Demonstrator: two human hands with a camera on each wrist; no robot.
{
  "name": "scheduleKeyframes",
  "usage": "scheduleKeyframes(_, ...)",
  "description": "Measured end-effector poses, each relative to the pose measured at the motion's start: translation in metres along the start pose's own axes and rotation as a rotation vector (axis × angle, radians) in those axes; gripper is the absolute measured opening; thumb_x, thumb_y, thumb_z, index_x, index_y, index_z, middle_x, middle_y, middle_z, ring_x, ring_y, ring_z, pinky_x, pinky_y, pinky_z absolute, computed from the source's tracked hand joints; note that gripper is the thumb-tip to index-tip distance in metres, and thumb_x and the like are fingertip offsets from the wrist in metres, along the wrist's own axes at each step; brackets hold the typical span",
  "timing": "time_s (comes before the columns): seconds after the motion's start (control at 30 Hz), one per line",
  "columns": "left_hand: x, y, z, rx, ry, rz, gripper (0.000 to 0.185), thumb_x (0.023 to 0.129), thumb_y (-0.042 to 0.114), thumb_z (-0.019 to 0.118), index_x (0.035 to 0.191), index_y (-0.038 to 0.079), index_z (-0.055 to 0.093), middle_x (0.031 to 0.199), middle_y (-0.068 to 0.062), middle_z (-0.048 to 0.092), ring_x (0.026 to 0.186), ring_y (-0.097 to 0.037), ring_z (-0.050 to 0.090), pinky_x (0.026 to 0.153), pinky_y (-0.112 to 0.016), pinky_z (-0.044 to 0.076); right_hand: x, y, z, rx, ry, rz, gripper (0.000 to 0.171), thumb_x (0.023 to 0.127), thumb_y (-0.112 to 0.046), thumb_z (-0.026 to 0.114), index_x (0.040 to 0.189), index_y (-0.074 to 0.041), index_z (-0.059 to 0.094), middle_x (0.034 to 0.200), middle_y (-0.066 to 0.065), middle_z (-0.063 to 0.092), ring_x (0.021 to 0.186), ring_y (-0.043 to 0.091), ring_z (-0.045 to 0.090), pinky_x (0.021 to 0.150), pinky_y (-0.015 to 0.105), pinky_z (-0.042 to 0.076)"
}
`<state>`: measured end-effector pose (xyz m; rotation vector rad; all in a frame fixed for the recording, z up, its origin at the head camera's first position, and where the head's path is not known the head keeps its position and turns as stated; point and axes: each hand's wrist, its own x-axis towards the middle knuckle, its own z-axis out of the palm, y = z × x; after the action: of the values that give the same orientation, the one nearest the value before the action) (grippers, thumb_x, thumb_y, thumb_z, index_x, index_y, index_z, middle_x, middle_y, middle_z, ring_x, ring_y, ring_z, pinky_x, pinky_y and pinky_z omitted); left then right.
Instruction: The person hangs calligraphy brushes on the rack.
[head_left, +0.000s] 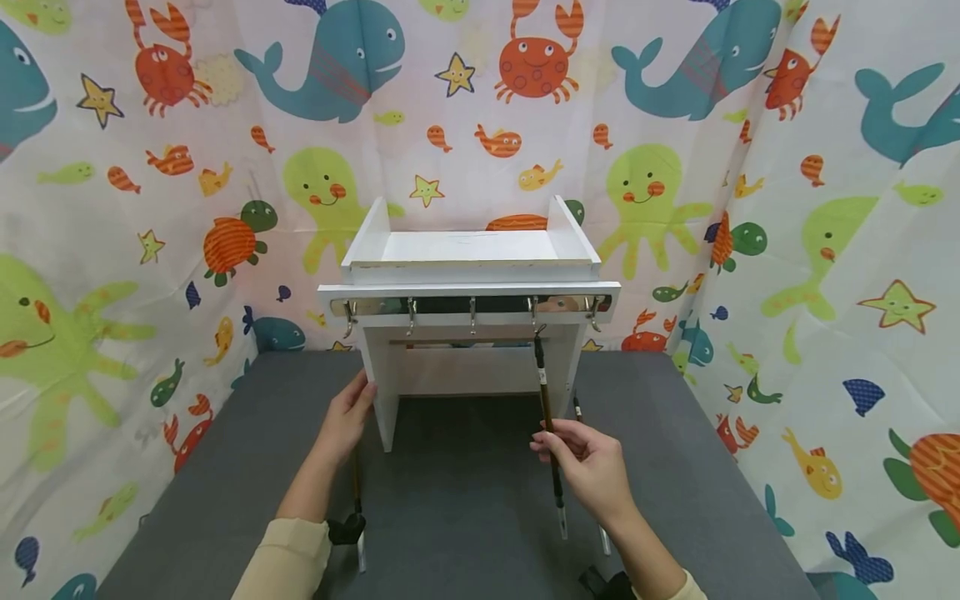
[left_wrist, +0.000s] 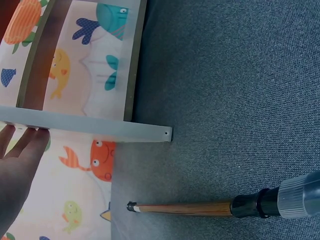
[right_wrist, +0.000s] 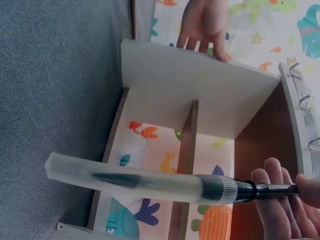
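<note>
On the left, the left hand (head_left: 347, 417) lies with straight fingers flat against the left leg of the white rack (head_left: 468, 267), holding nothing; its forearm hides part of a brush (head_left: 357, 500) lying on the grey counter (head_left: 225, 467) beneath it. In the left wrist view that lying brush (left_wrist: 200, 207) shows a brown shaft and a clear cap, the cap cut off by the frame edge.

The rack stands at the middle of the far side of the counter, its back against the sea-animal curtain (head_left: 112, 208). Five metal hooks (head_left: 473, 312) can be counted under its front rail; the ones at the two ends are partly blended into the shine of the rail.

Right of centre, the right hand (head_left: 588, 458) pinches a dark-handled brush (head_left: 547, 417) near the middle of its shaft. The brush stands nearly upright, its top end at the fourth hook from the left; whether its loop sits on the hook is too small to tell. Its bristles are covered by a clear cap, seen close in the right wrist view (right_wrist: 125, 180), where the fingers (right_wrist: 280, 200) are cut off at the edge.

A third brush (head_left: 588, 475) lies mostly behind the right hand, only its two ends showing. That makes three brushes, two hands, one rack.
</note>
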<state>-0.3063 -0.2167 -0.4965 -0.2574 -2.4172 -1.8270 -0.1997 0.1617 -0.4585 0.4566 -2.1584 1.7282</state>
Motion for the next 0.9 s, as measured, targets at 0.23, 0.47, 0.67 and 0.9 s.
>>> scheduleKeyframes(0.23, 0.001, 0.001, -0.001, -0.025, -0.004, 0.003, 0.062, 0.108, 0.038, 0.043, 0.161, 0.012, 0.025, 0.164, -0.016, 0.029, 0.148, -0.04, 0.033, 0.114, -0.055, 0.036, 0.002, -0.001, 0.001, 0.002, -0.012, 0.008, 0.015, 0.093, -0.006, 0.072, 0.107, -0.005, 0.074, 0.096, 0.02, 0.077, 0.081, 0.027, 0.077, 0.072, 0.031, 0.063)
scheduleKeyframes(0.47, 0.0, 0.003, 0.0, 0.003, -0.004, -0.02, 0.065, 0.106, 0.046, 0.043, 0.161, 0.015, 0.026, 0.165, -0.014, 0.03, 0.149, -0.038, 0.034, 0.114, -0.056, 0.036, 0.004, -0.003, 0.0, 0.004, -0.026, -0.008, 0.015, 0.094, -0.006, 0.071, 0.108, -0.001, 0.073, 0.096, 0.02, 0.077, 0.082, 0.028, 0.077, 0.071, 0.033, 0.063)
scheduleKeyframes(0.67, -0.001, 0.004, -0.005, -0.016, -0.009, -0.015, 0.064, 0.108, 0.042, 0.043, 0.161, 0.013, 0.025, 0.165, -0.016, 0.029, 0.149, -0.039, 0.032, 0.116, -0.056, 0.034, 0.008, -0.013, 0.007, -0.023, -0.038, 0.027, 0.016, 0.094, 0.001, 0.068, 0.11, 0.004, 0.071, 0.097, 0.022, 0.076, 0.083, 0.034, 0.076, 0.072, 0.037, 0.063)
scheduleKeyframes(0.9, -0.006, 0.019, -0.003, -0.04, -0.022, -0.061, 0.062, 0.108, 0.038, 0.043, 0.161, 0.01, 0.025, 0.165, -0.018, 0.027, 0.149, -0.04, 0.031, 0.117, -0.055, 0.033, 0.01, -0.006, 0.009, -0.076, -0.026, 0.044, 0.017, 0.093, 0.005, 0.067, 0.11, 0.006, 0.07, 0.096, 0.022, 0.076, 0.081, 0.038, 0.075, 0.071, 0.039, 0.063)
